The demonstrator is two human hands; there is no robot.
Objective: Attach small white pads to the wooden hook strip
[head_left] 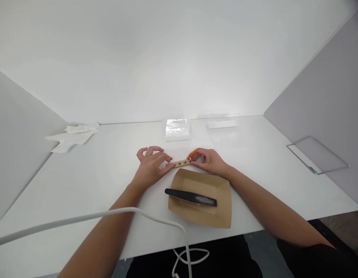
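A narrow tan strip (180, 163) with several small metal studs lies across the table between my hands. My left hand (151, 166) pinches its left end between thumb and index finger, the other fingers raised and spread. At the right end, my right hand (210, 160) has thumb and forefinger closed around the last stud. An orange piece (193, 153) covers or lies along that forefinger's tip; I cannot tell whether it is worn or held. Just below, a brown paper tray (224, 189) carries a curved black nail file (193, 197) laid across it.
A clear-wrapped white packet (177, 128) and a clear case with a white strip (222, 124) lie at the back. Crumpled white tissue (76, 135) is at the left. A transparent panel (315, 156) leans on the right wall. A white cable (115, 211) crosses over my left forearm.
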